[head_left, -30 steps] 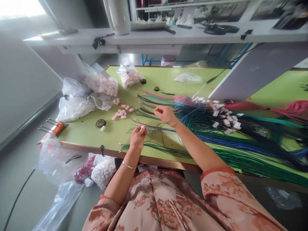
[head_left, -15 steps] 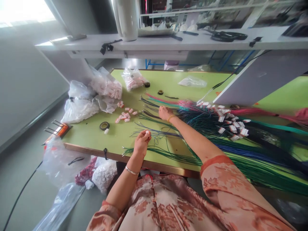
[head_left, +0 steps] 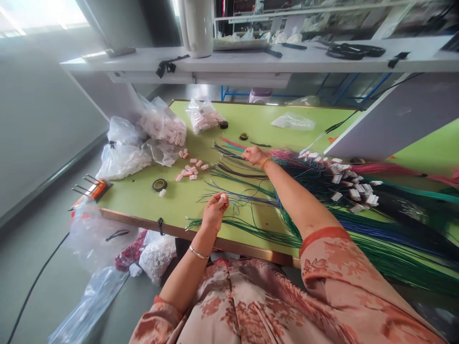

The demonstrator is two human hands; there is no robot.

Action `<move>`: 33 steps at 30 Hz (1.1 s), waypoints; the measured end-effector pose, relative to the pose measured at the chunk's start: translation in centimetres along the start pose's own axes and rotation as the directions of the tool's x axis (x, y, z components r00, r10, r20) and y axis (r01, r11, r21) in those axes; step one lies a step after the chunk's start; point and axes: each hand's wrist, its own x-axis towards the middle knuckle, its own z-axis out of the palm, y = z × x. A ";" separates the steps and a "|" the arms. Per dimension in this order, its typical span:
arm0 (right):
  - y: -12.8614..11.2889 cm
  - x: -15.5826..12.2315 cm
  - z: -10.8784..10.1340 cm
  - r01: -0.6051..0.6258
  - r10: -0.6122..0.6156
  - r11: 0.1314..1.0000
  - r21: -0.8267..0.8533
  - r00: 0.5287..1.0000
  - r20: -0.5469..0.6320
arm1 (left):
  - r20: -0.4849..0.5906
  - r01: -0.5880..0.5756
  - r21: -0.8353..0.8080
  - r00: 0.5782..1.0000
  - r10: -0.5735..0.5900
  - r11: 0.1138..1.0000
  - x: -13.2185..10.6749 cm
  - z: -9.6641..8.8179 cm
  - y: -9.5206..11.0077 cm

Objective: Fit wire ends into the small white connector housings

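Observation:
Pinched in the fingers of my left hand (head_left: pixel 214 212) is a small white connector housing (head_left: pixel 224 197), held above the front of the green table. My right hand (head_left: pixel 254 156) reaches farther back, its fingers closed at a bundle of black wires (head_left: pixel 229 154). Dark brown wires (head_left: pixel 240 171) lie just in front of that hand. Blue wires (head_left: pixel 247 197) run behind my left hand, and green wires (head_left: pixel 247 231) pass to its right near the table edge. Loose white-and-orange connector housings (head_left: pixel 190 171) are scattered left of the wire ends.
Bags of connectors (head_left: pixel 163 126) stand at the back left. A roll of black tape (head_left: pixel 159 185) lies left of my left hand. Wires with fitted connectors (head_left: pixel 355 191) pile up at the right. A white shelf (head_left: pixel 236 62) spans the table's back; an orange pronged tool (head_left: pixel 93 191) sits at the left edge.
My right hand has moved slightly away from me, from the brown wires toward the black ones. My left hand still pinches the connector housing. The whole view has shifted a little.

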 end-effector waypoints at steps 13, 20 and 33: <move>-6.4 -1.4 1.1 0.317 -0.329 0.927 0.198 0.944 0.029 | -0.022 0.003 0.012 1.000 -0.003 1.000 -0.2 0.1 0.0; -8.4 -7.1 1.7 0.438 -0.488 0.826 0.354 0.871 0.061 | -0.007 -0.015 -0.008 1.000 0.015 1.000 -0.1 0.3 0.1; -3.8 -15.6 3.1 0.337 -0.393 0.862 0.379 0.916 0.079 | 0.049 0.039 -0.115 0.998 -0.034 0.993 -0.4 2.1 0.9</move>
